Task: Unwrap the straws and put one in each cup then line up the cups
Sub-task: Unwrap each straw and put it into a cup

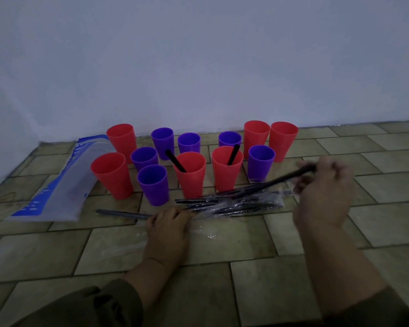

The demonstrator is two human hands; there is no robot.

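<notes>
Right hand (pixel 321 192) raised, pinching straw (pixel 286 179); left hand (pixel 168 224) perhaps pressing wrapper (pixel 210 237)

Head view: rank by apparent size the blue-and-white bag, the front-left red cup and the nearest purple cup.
1. blue-and-white bag
2. front-left red cup
3. nearest purple cup
Both cups stand about equally near, so the red one is probably truly larger.

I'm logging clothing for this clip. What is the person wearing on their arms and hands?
Dark olive-brown sleeves, pushed up and bunched: a left sleeve and a right sleeve. The left hand and right hand wear no gloves; no ring or watch shows.
</notes>
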